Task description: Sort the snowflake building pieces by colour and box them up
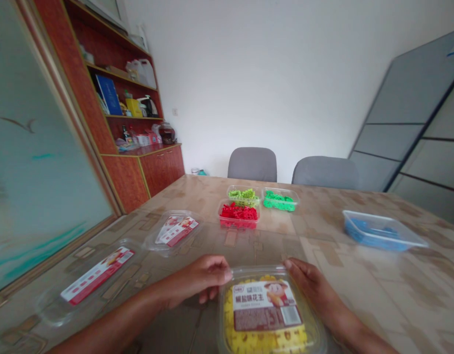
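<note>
At bottom centre, left hand and right hand grip labelled tub by its upper corners, even pressure probably best.

- Worn on the head; looks forward and down along the brown patterned tabletop.
- Takes in at close range, low in frame, bare left hand, bare right hand and clear plastic box of yellow pieces.
- Faces plain white wall well beyond.
</note>
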`<state>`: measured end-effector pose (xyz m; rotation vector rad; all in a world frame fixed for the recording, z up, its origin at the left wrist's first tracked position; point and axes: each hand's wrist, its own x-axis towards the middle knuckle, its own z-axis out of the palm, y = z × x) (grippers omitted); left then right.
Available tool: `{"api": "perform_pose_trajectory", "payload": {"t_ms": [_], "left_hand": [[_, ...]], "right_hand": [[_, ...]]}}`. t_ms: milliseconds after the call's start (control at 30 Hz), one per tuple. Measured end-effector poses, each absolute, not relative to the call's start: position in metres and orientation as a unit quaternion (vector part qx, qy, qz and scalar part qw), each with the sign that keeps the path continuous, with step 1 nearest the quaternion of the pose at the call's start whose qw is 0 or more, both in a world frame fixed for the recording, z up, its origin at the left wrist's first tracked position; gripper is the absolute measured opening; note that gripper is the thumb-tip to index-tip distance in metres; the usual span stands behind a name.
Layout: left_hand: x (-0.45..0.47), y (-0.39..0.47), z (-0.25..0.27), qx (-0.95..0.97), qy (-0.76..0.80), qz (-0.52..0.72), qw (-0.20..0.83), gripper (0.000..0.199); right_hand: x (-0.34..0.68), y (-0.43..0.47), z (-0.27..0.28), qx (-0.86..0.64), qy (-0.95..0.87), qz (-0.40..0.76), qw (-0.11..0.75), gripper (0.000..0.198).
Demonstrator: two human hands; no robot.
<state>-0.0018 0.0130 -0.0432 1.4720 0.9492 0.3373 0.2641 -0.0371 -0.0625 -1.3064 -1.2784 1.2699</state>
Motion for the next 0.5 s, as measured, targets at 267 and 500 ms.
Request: {"api": "perform_pose_trajectory", "payload": {"t_ms": [267, 500], "left_hand": [[0.002, 0.012, -0.057, 0.523, 0.371, 0.217, 0.736, 0.037], [0.0, 0.004, -0.051, 0.54, 0.401, 0.209, 0.709, 0.038]], "right_hand": [[0.258, -0.046, -0.053, -0.533, -0.46, 0.546, 0.455, 0.049], [0.268, -0.042, -0.062, -0.543, -0.48, 0.536, 0.433, 0.053]]}}
